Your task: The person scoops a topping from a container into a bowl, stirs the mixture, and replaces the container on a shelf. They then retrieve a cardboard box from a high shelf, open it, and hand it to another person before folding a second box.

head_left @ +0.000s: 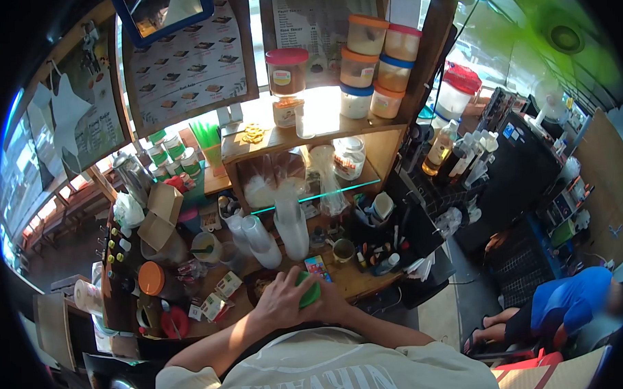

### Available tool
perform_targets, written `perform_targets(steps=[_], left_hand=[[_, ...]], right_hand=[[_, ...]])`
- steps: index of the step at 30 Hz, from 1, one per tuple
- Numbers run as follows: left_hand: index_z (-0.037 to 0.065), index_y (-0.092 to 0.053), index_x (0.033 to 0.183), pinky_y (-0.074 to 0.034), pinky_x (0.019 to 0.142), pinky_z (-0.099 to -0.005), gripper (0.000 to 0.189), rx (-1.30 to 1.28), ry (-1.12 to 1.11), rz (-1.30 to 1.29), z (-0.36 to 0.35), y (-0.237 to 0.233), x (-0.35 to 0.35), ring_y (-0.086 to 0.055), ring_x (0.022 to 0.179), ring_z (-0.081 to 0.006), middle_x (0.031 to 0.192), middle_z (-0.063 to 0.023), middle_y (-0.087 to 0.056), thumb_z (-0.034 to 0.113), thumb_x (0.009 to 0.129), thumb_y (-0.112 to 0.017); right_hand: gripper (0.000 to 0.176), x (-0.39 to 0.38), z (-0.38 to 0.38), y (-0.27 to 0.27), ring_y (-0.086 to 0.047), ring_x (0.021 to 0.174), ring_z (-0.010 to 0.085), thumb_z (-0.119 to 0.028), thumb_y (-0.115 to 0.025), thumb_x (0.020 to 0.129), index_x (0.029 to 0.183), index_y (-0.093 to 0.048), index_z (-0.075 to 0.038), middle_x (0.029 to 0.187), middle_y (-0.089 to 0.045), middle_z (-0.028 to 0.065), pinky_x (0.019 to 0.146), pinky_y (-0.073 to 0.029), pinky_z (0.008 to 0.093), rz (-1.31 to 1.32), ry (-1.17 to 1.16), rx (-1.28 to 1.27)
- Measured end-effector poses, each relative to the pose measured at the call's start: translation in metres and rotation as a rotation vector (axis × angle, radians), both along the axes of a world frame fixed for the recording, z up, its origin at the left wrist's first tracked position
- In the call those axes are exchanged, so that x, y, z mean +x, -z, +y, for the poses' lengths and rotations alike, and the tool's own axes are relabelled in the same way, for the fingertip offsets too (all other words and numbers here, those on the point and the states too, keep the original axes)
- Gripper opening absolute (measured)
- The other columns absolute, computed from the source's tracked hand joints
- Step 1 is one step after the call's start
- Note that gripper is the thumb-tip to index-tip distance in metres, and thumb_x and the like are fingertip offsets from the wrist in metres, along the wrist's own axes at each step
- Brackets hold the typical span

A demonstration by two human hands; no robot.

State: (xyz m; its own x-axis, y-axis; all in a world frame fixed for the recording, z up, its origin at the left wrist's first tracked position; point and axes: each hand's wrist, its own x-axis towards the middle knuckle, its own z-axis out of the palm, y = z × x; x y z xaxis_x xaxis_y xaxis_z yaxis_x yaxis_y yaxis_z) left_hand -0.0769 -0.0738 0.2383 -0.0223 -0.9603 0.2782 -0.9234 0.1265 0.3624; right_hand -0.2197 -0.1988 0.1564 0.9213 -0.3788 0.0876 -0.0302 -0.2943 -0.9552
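Hand, left (281, 302): fingers bent over green lid (308, 289). Hand, right (329, 305): curled against the same lid, at the near side of the counter (366, 283); what lies beneath is hidden. Risk: a forward slip could topple the tall cup stacks (291, 226) just beyond. Edge: counter's front, close to the wrists. Room: packets (227, 284) crowd the left; bare wood shows narrowly before the mug (343, 251).

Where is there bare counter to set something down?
A small patch of brown wooden counter shows right of the colourful flat rectangle, in front of the grey-brown round mug. Crowded: around the round orange lid and tall translucent cup stacks.
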Motion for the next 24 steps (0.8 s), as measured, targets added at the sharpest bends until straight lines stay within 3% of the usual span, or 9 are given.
perform_targets(steps=[4, 9, 11, 13, 15, 18, 20, 21, 24], left_hand=[[0.012, -0.054, 0.143, -0.055, 0.068, -0.0531, 0.066, 0.135, -0.402, 0.005, 0.009, -0.002, -0.016, -0.067, 0.095, -0.0424, 0.12, -0.024, -0.059, 0.048, 0.09, -0.071], [0.011, -0.052, 0.146, -0.056, 0.069, -0.0543, 0.07, 0.222, -0.428, 0.029, 0.025, -0.007, 0.009, -0.069, 0.085, -0.0467, 0.114, -0.0271, -0.063, 0.051, 0.091, -0.068], [0.012, -0.05, 0.145, -0.057, 0.071, -0.0556, 0.072, 0.023, -0.213, 0.01, 0.034, -0.007, 0.021, -0.069, 0.086, -0.0492, 0.108, -0.0262, -0.064, 0.056, 0.091, -0.067], [0.013, -0.05, 0.146, -0.058, 0.074, -0.0553, 0.073, 0.105, -0.345, 0.078, 0.04, 0.005, 0.02, -0.069, 0.087, -0.0495, 0.111, -0.026, -0.065, 0.056, 0.089, -0.069], [0.013, -0.05, 0.146, -0.058, 0.077, -0.0549, 0.075, 0.2, -0.481, 0.154, 0.049, 0.023, 0.028, -0.069, 0.087, -0.0498, 0.113, -0.0258, -0.065, 0.055, 0.088, -0.07], [0.012, -0.049, 0.146, -0.059, 0.078, -0.0533, 0.071, 0.151, -0.427, 0.206, 0.061, 0.047, 0.06, -0.072, 0.091, -0.0437, 0.12, -0.022, -0.068, 0.058, 0.095, -0.064], [0.007, -0.056, 0.137, -0.061, 0.074, -0.0467, 0.064, 0.151, -0.71, 1.415, 0.06, 0.066, 0.068, -0.073, 0.091, -0.0319, 0.119, -0.0164, -0.071, 0.061, 0.104, -0.05], [0.007, -0.056, 0.137, -0.061, 0.074, -0.0467, 0.064, 0.164, -0.742, 1.421, 0.061, 0.092, 0.068, -0.073, 0.091, -0.0319, 0.119, -0.0164, -0.071, 0.061, 0.104, -0.05], [0.003, -0.061, 0.134, -0.062, 0.08, -0.0408, 0.066, -0.1, -0.72, 1.792, 0.064, 0.128, 0.053, -0.072, 0.101, -0.026, 0.128, -0.0119, -0.067, 0.059, 0.11, -0.034]], right_hand=[[0.085, 0.018, 0.018, 0.007, -0.065, 0.119, 0.0308, -0.027, -0.095, 0.065, 0.135, -0.053, -0.006, 0.127, -0.064, 0.0148, 0.1, -0.053, 0.0412, -0.114, 0.037, 0.048], [0.085, 0.036, 0.025, 0.012, -0.062, 0.123, 0.0386, -0.029, -0.095, 0.066, 0.136, -0.053, -0.005, 0.129, -0.063, 0.0189, 0.103, -0.051, 0.0447, -0.199, 0.039, -0.082], [0.085, 0.039, 0.028, 0.01, -0.061, 0.124, 0.0379, -0.03, -0.095, 0.066, 0.136, -0.053, -0.004, 0.129, -0.062, 0.0191, 0.103, -0.05, 0.0448, -0.143, 0.016, -0.113], [0.085, 0.044, 0.034, 0.012, -0.061, 0.124, 0.0372, -0.03, -0.095, 0.066, 0.136, -0.053, -0.004, 0.129, -0.062, 0.0193, 0.104, -0.05, 0.0448, -0.081, -0.008, -0.138], [0.086, 0.052, 0.044, 0.018, -0.062, 0.122, 0.037, -0.032, -0.095, 0.067, 0.135, -0.053, -0.002, 0.128, -0.063, 0.0206, 0.103, -0.051, 0.0443, -0.138, 0.128, -0.526], [0.083, 0.058, 0.049, 0.003, -0.064, 0.121, 0.0322, -0.028, -0.095, 0.068, 0.135, -0.053, -0.001, 0.126, -0.064, 0.0174, 0.104, -0.051, 0.0417, -0.177, 0.154, -0.144], [0.083, 0.069, 0.06, 0.029, -0.064, 0.121, 0.0293, -0.025, -0.094, 0.068, 0.136, -0.053, -0.001, 0.127, -0.065, 0.0149, 0.104, -0.051, 0.0403, -0.26, 0.151, 0.116], [0.083, 0.074, 0.066, 0.04, -0.064, 0.12, 0.0264, -0.023, -0.094, 0.068, 0.137, -0.053, -0.002, 0.127, -0.065, 0.0124, 0.105, -0.05, 0.0389, -0.355, 0.163, 0.346], [0.083, 0.089, 0.083, 0.04, -0.062, 0.122, 0.0208, -0.018, -0.094, 0.068, 0.138, -0.052, -0.003, 0.129, -0.064, 0.0092, 0.107, -0.049, 0.0366, -0.319, 0.167, 0.324]])
